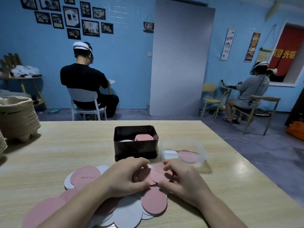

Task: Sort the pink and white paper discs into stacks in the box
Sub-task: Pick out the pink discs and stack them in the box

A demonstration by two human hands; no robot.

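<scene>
A loose spread of pink and white paper discs (126,211) lies on the wooden table (65,145) in front of me. My left hand (126,176) and my right hand (179,180) both curl round a small bunch of pink discs (158,174) between them, thumbs under, fingers on top. Behind the hands stands a dark rectangular box (136,150) holding a pink stack (144,137) on the right and a white stack (126,141) on the left.
A clear plastic container (184,152) with a white and a pink disc sits right of the dark box. Stacked pulp trays (16,119) stand at the table's left edge. Two seated people work at small tables near the blue wall.
</scene>
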